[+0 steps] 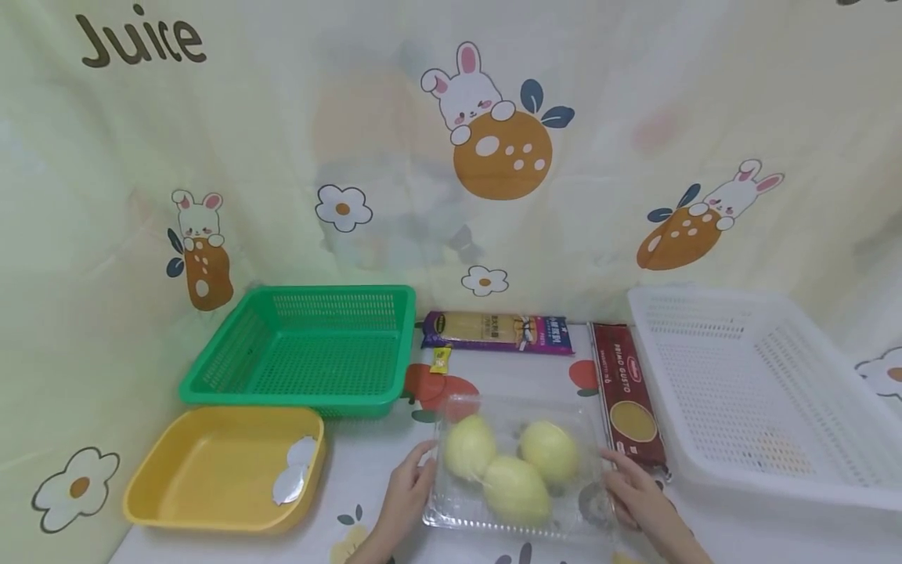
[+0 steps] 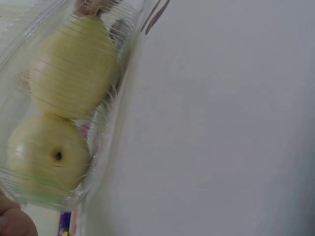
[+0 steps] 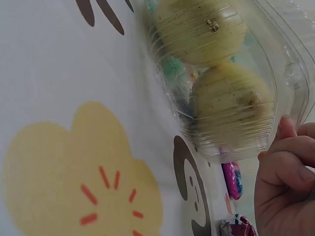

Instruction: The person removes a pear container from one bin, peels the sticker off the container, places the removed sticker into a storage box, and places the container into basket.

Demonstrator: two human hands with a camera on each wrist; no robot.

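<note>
A clear plastic box (image 1: 454, 522) with three pale yellow pears (image 1: 517, 489) inside lies in front of me on the table. My left hand (image 1: 409, 487) holds its left edge. At the opposite edge, my right hand (image 1: 640, 493) grips the rim between thumb and curled fingers. The right wrist view shows these fingers (image 3: 283, 169) against the box's rim, with two pears (image 3: 231, 98) behind the ribbed wall. In the left wrist view only part of the left hand (image 2: 17, 223) shows, beside the box's corner. Whether the box is slightly lifted I cannot tell.
A green basket (image 1: 391, 395) and a yellow tray (image 1: 211, 513) stand on the left; the tray holds white and silvery pieces. Behind lie a purple pasta packet (image 1: 496, 332) and a small yellow packet (image 1: 440, 360). A red spaghetti packet (image 1: 627, 392) lies beside the white basket (image 1: 705, 407).
</note>
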